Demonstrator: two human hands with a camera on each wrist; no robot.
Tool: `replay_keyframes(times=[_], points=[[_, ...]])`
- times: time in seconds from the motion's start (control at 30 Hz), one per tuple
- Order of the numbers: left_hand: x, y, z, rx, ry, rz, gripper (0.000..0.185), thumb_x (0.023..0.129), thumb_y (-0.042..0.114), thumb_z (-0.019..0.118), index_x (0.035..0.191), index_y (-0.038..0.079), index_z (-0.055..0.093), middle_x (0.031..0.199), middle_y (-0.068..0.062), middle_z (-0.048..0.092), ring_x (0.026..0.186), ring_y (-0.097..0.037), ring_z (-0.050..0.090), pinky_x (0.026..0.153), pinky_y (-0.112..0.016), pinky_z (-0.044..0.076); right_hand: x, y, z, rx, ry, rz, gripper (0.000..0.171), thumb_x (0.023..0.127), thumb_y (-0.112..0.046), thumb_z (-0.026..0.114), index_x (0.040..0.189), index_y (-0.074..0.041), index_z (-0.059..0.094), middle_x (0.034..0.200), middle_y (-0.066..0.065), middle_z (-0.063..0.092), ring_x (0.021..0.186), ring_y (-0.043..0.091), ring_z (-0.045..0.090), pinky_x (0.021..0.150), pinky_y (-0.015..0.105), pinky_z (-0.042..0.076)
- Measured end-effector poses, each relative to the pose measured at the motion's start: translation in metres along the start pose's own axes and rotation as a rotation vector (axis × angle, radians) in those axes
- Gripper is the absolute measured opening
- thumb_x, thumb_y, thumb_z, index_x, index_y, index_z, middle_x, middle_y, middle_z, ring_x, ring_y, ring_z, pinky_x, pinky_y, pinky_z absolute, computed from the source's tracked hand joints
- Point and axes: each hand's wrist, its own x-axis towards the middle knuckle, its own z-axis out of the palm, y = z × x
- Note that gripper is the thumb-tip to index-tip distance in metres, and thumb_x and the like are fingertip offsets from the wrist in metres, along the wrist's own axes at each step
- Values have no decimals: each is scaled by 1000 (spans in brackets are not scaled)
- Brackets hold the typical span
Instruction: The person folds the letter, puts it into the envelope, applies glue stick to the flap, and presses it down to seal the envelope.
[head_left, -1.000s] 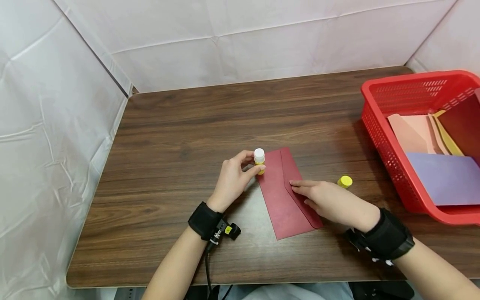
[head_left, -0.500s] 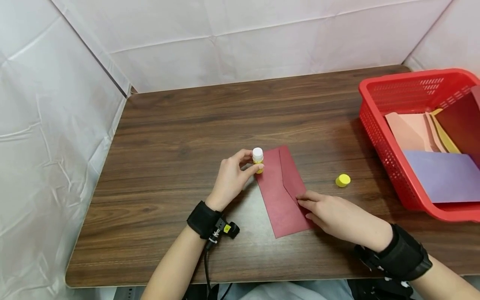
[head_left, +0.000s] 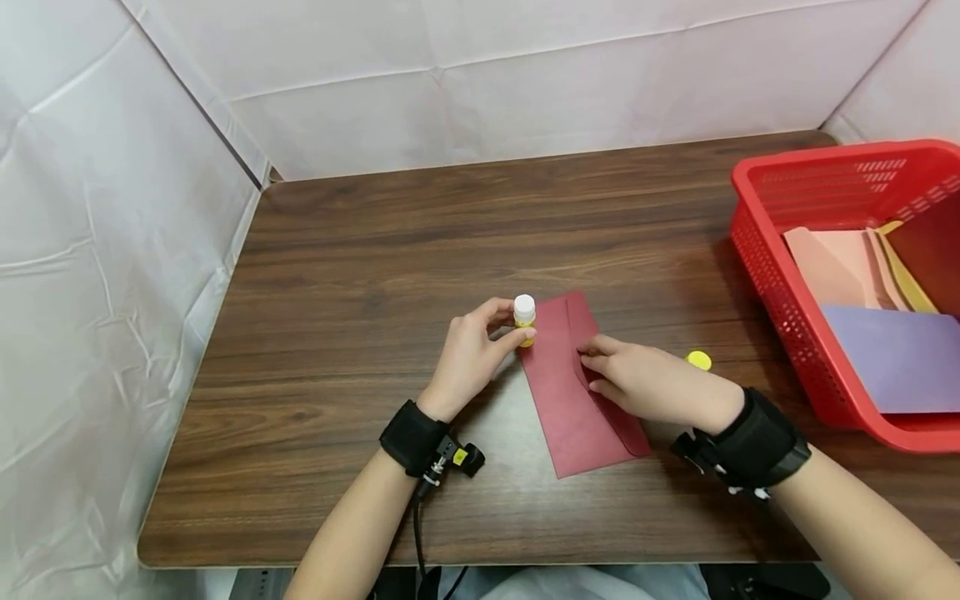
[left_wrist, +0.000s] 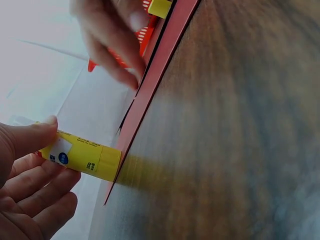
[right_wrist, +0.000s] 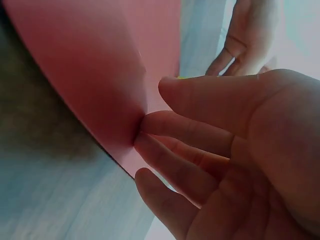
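My left hand (head_left: pixel 474 354) holds a yellow glue stick (head_left: pixel 524 312) upright between thumb and fingers, its white top uncovered. The stick's base meets the upper left edge of a dark red envelope (head_left: pixel 566 425), as the left wrist view shows. On the envelope's long flap rests my right hand (head_left: pixel 651 382), its fingertips along the flap's slanted edge. In the right wrist view those fingers (right_wrist: pixel 175 127) are mostly straight and touch the red flap (right_wrist: pixel 90 65), with the thumb apart from it. A yellow cap (head_left: pixel 699 360) lies just beyond the right hand, partly hidden by it.
A red plastic basket (head_left: pixel 772 275) stands at the right of the wooden table (head_left: pixel 375 242). Inside are pink, yellow and dark red paper pieces and a purple envelope (head_left: pixel 896 358). White sheeting (head_left: pixel 525 100) hangs behind and at the left. A cable (head_left: pixel 417 533) trails from the left wrist.
My right hand slid down the flap toward the near right, then moved back up toward its middle, partly covering the cap again. The left hand keeps holding the glue stick in place.
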Motion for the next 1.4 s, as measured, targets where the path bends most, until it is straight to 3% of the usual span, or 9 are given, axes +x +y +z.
replay_keyframes(times=[0.37,0.53,0.93,1.4], points=[[3,2,5,1,-16,-4,34,92,22,76,121,6,67,111,-7,73,109,-16,68,97,-33,53,19,11,-9,27,-50,73,43,97,-13,68,130,12,60,137,26,55,122,39,59,98,50,52],[3,2,5,-4,-9,1,34,92,22,76,120,6,67,111,-7,73,109,-16,68,97,-35,54,9,4,-6,-14,-71,88,50,98,-18,67,136,12,55,146,27,49,126,38,57,98,49,52],[1,0,1,-11,3,-7,34,92,21,77,120,5,67,110,-6,73,108,-16,68,98,-36,53,-35,-14,18,-87,16,12,53,92,-19,75,134,8,59,142,22,54,118,34,63,93,47,55],[-1,0,0,-8,-6,-15,35,93,22,75,123,6,66,113,-7,72,110,-16,67,98,-32,53,-20,-12,10,-36,-27,59,51,96,-21,71,135,8,58,142,22,55,120,34,62,93,46,55]])
